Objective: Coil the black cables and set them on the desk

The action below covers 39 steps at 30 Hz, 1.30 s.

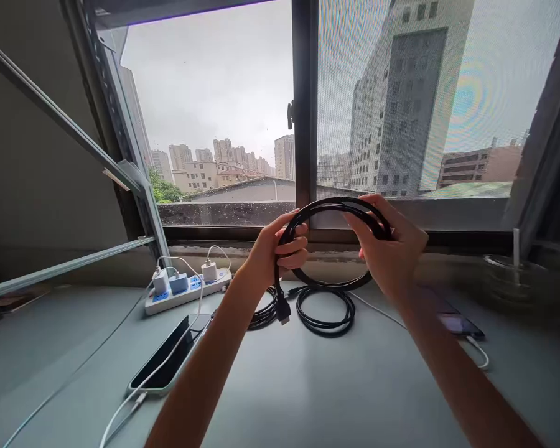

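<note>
I hold a coiled black cable (329, 205) up in front of the window as a ring. My left hand (275, 252) is closed around the ring's left side, and the cable's plug end (282, 309) hangs down below it. My right hand (392, 252) is closed on the ring's right side, fingers wrapped over the top. Below the ring, two more black cable coils (325, 311) lie on the grey table (308, 386).
A white power strip (186, 289) with white chargers sits at the back left. A phone (165, 361) lies on a white cord at the front left. Another phone (455, 320) lies behind my right forearm. A clear glass (513, 274) stands far right, by the window sill.
</note>
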Tool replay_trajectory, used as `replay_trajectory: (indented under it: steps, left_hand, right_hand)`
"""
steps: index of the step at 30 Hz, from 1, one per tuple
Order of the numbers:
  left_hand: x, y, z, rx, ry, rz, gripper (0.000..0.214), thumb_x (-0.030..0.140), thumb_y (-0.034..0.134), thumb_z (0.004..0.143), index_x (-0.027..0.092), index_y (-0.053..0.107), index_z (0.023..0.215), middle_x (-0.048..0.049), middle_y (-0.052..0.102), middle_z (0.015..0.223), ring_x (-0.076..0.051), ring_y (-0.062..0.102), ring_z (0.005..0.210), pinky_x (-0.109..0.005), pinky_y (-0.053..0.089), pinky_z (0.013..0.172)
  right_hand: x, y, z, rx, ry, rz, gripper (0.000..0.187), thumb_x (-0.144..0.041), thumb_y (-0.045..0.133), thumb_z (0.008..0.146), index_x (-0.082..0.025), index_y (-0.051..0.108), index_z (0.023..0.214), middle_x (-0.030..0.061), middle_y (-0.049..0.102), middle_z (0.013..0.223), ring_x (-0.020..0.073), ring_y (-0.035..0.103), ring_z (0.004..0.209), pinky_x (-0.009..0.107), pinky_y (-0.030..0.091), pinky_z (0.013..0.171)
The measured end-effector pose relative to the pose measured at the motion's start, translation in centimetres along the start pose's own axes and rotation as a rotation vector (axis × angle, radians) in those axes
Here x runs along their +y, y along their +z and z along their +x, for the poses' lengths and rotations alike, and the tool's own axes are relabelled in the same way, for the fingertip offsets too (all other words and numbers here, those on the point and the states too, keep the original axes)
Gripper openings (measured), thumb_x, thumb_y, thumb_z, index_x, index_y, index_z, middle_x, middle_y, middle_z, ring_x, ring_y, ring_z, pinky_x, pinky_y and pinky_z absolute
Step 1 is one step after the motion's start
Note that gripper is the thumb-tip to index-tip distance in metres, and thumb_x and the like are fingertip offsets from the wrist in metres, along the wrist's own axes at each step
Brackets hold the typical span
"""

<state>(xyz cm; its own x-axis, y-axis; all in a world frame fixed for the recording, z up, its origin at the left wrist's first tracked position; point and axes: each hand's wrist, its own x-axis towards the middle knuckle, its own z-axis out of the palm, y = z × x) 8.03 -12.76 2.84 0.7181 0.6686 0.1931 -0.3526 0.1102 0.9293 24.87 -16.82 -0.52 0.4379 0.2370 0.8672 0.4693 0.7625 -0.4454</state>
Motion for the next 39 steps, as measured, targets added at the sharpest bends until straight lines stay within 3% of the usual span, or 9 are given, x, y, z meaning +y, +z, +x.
replay_trajectory:
  steps: [4,7,12,19,24,28,31,35,39]
  left_hand:
    - [0.0,-0.3,0.1,0.013,0.004,0.06,0.023,0.039,0.051,0.083,0.017,0.055,0.076,0.01,0.016,0.041,-0.005,0.018,0.033,-0.017,0.017,0.033]
    - [-0.5,-0.1,0.6,0.101,0.088,0.183,0.022,0.037,0.046,0.087,0.018,0.05,0.077,0.0102,0.018,0.044,-0.004,0.017,0.034,-0.016,0.015,0.034]
    - [-2.2,0.9,1.7,0.295,0.292,0.394,0.036,0.055,0.05,0.084,0.02,0.043,0.075,0.0116,0.017,0.046,-0.002,0.012,0.034,-0.013,0.008,0.034]
    - [-2.4,0.8,1.9,0.268,0.371,0.483,0.049,0.062,0.064,0.068,0.02,0.039,0.064,0.0119,0.018,0.045,-0.001,0.011,0.037,-0.012,0.012,0.031]
    - [-1.4,0.0,1.7,0.322,0.422,0.567,0.056,0.063,0.069,0.06,0.017,0.038,0.055,0.0099,0.023,0.045,0.0,0.017,0.036,-0.015,0.011,0.031]
    - [-1.3,-0.3,1.7,0.431,0.502,0.63,0.058,0.062,0.068,0.063,0.017,0.035,0.048,0.008,0.024,0.043,-0.001,0.021,0.035,-0.018,0.013,0.032]
    - [-1.5,-0.3,1.8,0.462,0.544,0.601,0.059,0.059,0.069,0.064,0.017,0.032,0.045,0.0072,0.026,0.043,-0.001,0.021,0.036,-0.019,0.012,0.032]
    - [-1.6,0.1,1.6,0.442,0.596,0.515,0.059,0.06,0.069,0.064,0.018,0.032,0.045,0.0078,0.023,0.043,-0.001,0.018,0.035,-0.021,0.008,0.033]
    - [-1.4,0.8,1.1,0.382,0.624,0.462,0.06,0.062,0.068,0.063,0.019,0.03,0.045,0.0084,0.018,0.044,-0.001,0.015,0.034,-0.022,0.007,0.033]
  right_hand:
    - [0.6,-0.1,0.4,-0.021,-0.063,-0.112,0.021,-0.043,0.063,0.079,-0.023,0.068,0.082,-0.0026,0.053,0.063,0.0085,0.043,0.045,0.023,0.038,0.044]
    - [1.4,0.0,0.6,-0.068,-0.055,-0.185,0.022,-0.043,0.061,0.081,-0.023,0.068,0.084,-0.0023,0.055,0.064,0.0098,0.048,0.048,0.023,0.041,0.049]
    - [2.9,0.0,1.0,-0.117,-0.01,-0.196,0.022,-0.039,0.062,0.081,-0.021,0.07,0.09,0.0024,0.064,0.083,0.0135,0.057,0.063,0.024,0.047,0.054]
    - [4.0,-0.4,1.9,-0.177,0.025,-0.211,0.048,-0.056,0.064,0.075,-0.02,0.069,0.106,0.0099,0.061,0.104,0.0144,0.059,0.065,0.029,0.05,0.054]
    - [5.3,-0.1,1.7,-0.301,0.052,-0.261,0.047,-0.052,0.066,0.073,-0.016,0.069,0.103,0.0121,0.063,0.106,0.016,0.062,0.067,0.033,0.053,0.065]
    - [5.7,-0.1,1.4,-0.47,0.169,-0.332,0.038,-0.046,0.061,0.079,-0.019,0.068,0.104,0.0076,0.069,0.094,0.0201,0.064,0.08,0.033,0.051,0.07]
    - [5.2,-0.3,1.4,-0.546,0.197,-0.328,0.029,-0.044,0.058,0.08,-0.021,0.07,0.091,0.0034,0.07,0.081,0.0188,0.064,0.077,0.029,0.048,0.067]
    - [3.9,-0.5,1.7,-0.456,0.121,-0.338,0.032,-0.047,0.056,0.081,-0.018,0.069,0.074,0.0022,0.066,0.063,0.0149,0.058,0.056,0.026,0.039,0.053]
    - [2.3,-0.9,1.8,-0.392,0.114,-0.296,0.035,-0.05,0.061,0.078,-0.016,0.068,0.069,0.001,0.063,0.056,0.0125,0.053,0.05,0.025,0.037,0.05]
